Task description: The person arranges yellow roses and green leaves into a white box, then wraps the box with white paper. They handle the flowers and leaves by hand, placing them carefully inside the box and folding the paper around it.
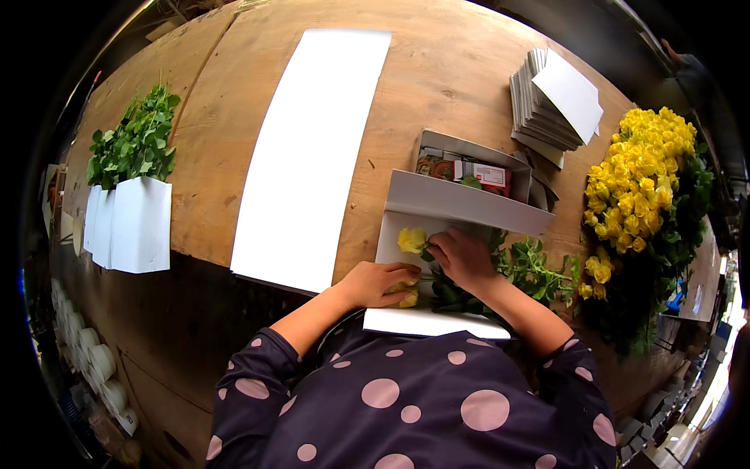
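Note:
Just under the head of a yellow rose [412, 240], my right hand [462, 262] pinches the stem with thumb and fingers. My left hand [376, 284] is curled over another yellow rose [407, 296], which is partly hidden beneath its fingers. Both blooms lie at the left side of a white folded card sheet [396, 226], close to my body. Leafy green stems [533, 270] stretch to the right, under my right hand and past the sheet. The near flap [437, 323] of the sheet lies against my front.
Beyond the sheet stands a box [426, 141] with small packets inside. A long white card stack [312, 156] lies left of it. Grey cards [539, 102] are piled far right, beside many yellow roses [637, 187]. White-wrapped leafy bunches [141, 223] lie at the left table edge.

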Available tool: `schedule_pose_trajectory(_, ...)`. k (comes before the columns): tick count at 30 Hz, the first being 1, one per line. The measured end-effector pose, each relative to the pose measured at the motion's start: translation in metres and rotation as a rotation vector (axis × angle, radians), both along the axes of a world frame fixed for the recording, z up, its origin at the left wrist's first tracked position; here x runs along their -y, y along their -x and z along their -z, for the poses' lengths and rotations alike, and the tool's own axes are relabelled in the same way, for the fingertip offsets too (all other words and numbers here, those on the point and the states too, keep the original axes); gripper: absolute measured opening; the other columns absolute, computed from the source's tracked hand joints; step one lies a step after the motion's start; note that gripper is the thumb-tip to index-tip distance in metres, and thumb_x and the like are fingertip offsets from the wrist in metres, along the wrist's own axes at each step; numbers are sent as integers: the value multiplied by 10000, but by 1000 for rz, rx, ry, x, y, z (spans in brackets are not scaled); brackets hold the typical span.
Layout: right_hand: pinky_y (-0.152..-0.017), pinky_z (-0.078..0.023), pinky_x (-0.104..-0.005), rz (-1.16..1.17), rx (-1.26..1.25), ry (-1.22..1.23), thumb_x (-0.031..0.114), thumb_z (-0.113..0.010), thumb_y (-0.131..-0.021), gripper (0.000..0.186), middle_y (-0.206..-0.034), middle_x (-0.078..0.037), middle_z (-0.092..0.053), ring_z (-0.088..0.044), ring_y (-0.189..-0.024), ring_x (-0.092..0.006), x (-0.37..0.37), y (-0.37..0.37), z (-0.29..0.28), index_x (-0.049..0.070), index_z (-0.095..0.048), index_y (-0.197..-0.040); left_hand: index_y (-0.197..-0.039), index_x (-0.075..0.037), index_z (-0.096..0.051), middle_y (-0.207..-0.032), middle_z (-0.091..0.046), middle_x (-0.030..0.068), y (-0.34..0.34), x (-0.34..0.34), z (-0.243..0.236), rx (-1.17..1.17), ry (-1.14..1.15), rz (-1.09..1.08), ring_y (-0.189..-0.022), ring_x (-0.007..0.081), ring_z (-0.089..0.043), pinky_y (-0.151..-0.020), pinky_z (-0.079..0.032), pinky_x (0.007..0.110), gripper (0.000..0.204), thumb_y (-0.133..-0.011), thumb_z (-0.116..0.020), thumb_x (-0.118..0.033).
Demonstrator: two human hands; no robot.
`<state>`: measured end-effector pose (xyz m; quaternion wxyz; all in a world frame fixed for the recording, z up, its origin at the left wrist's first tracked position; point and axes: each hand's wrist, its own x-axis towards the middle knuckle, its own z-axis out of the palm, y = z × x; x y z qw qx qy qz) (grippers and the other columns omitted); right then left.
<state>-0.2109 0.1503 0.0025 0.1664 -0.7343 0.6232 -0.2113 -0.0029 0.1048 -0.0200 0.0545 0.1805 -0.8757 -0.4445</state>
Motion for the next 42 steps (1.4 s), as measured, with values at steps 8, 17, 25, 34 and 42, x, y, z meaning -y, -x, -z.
schedule_pose_trajectory(8, -560, -478, -349, -79, -182, 29, 160, -550, -745, 224, -833, -83, -508, -561, -711, -265, 7, 16, 33, 65, -507, -943, -958, -88, -552, -1056, -563, 57, 10, 0, 5, -129, -82, -8, -862, 253, -582, -689, -483, 312, 333, -694, -656, -263)
schedule_pose_trajectory(17, -589, -440, -214, 544, 359, 149, 65, -602, -772, 113, -814, -34, -576, -534, -652, -77, -50, 133, -87, 18, -594, -874, -912, -62, -591, -1015, -587, 97, 10, -5, 15, -151, -181, -118, -875, 245, -589, -724, -471, 288, 314, -627, -702, -135)
schedule_pose_trajectory(25, -738, -456, -292, 1325, 87, 444, 125, -510, -810, 169, -881, -81, -622, -591, -808, -210, -128, 335, -83, 45, -616, -913, -912, -50, -593, -1009, -589, 100, 12, -6, 15, -138, -201, -132, -809, 212, -598, -643, -475, 255, 324, -615, -705, -113)
schedule_pose_trajectory(34, -948, -330, -371, 1360, -188, -163, 89, -421, -728, 509, -1246, -188, -413, -392, -1147, -327, -97, 421, -92, 48, -395, -1235, -919, -46, -591, -1024, -589, 77, 11, -6, 12, -52, -281, -149, -736, 150, -593, -564, -455, 228, 327, -624, -710, -124)
schedule_pose_trajectory(42, -737, -439, -412, 1312, -469, -16, 249, -586, -758, 368, -1003, -147, -577, -538, -929, -334, -118, 400, -145, 136, -504, -1098, -908, -60, -594, -1017, -592, 77, 10, -7, 9, -109, -277, -148, -690, 151, -586, -556, -448, 224, 315, -625, -712, -130)
